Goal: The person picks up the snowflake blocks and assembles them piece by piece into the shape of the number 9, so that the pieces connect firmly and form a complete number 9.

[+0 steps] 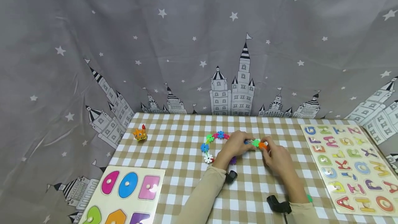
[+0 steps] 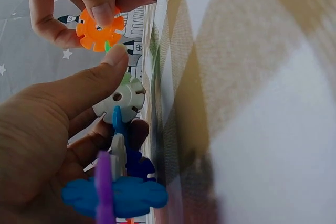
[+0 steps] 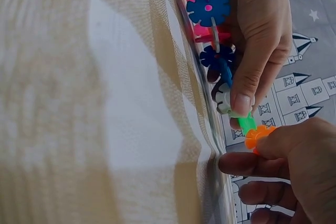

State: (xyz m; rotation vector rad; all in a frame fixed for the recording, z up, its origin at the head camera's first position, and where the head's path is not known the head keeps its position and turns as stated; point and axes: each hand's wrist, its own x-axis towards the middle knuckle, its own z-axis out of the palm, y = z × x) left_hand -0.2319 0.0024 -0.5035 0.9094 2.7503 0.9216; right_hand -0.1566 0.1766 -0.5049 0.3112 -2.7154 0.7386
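A chain of notched plastic snowflake discs curves over the checked cloth, with a blue disc [image 1: 204, 147] and a white disc [image 1: 208, 158] on its left side. My left hand [image 1: 234, 144] holds the chain near its right end, thumb on the green disc [image 3: 247, 124] beside a white disc [image 2: 123, 100]. An orange disc [image 2: 100, 29] is pinched between the thumb and fingers of my right hand [image 1: 278, 158]. Its edge meets the green disc; how deeply the slots interlock I cannot tell. My left hand and forearm hide part of the chain.
An alphabet puzzle board [image 1: 326, 164] lies at the right, a shape puzzle board [image 1: 136, 172] at the front left. A small orange toy figure [image 1: 140, 134] stands at the back left. One green piece [image 1: 309, 198] shows beside my right wrist. Behind the table hangs a grey castle curtain [image 1: 180, 44].
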